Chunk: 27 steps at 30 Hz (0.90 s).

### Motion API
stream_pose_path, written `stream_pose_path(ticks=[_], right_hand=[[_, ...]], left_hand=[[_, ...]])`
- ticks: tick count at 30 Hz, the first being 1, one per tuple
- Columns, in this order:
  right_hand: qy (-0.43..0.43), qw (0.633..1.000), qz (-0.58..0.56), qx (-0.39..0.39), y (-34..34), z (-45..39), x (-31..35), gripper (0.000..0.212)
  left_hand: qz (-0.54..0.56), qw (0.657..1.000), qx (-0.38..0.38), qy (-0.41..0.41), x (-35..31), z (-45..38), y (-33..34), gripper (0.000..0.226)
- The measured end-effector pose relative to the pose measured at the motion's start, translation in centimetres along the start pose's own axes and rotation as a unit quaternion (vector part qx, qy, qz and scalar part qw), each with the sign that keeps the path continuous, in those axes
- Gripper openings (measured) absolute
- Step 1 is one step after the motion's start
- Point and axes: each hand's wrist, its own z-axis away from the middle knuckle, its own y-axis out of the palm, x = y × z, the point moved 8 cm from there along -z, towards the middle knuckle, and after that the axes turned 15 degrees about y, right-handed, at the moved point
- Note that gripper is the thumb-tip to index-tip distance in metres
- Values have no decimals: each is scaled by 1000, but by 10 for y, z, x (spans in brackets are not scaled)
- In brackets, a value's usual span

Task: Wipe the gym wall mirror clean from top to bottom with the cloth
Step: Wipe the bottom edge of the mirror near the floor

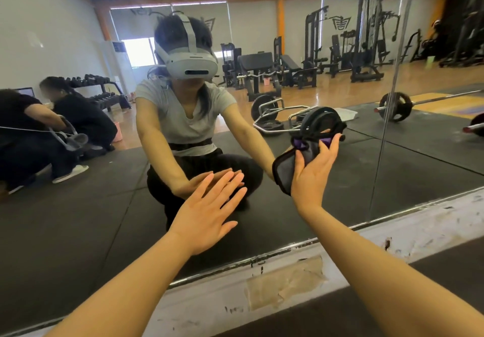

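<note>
The wall mirror fills most of the view, and its lower edge runs along a scuffed white strip. My right hand presses a dark grey cloth with a black border and purple patches flat against the lower part of the glass; its fingers are straight and the cloth lies between palm and mirror. My left hand lies flat on the glass lower down and to the left, fingers straight and together. The mirror shows me crouching.
A white baseboard with peeling tape runs under the mirror, above a dark floor mat. A vertical seam splits the mirror at the right. Reflected are two crouching people at the left, barbells and gym machines.
</note>
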Motion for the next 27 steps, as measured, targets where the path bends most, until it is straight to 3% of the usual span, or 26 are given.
stream_pose_path(ticks=[4,11,27], right_hand=[[-56,992,92,-58,4,15,-6,57],[-116,980,161,-8,22,32,-16,86],[-99,982,152,-54,19,14,-9,70]], left_hand=[[2,1000,-15,8,-1,0,2,69],[2,999,-24,21,1,1,3,70],[-20,999,-32,18,2,0,7,77]])
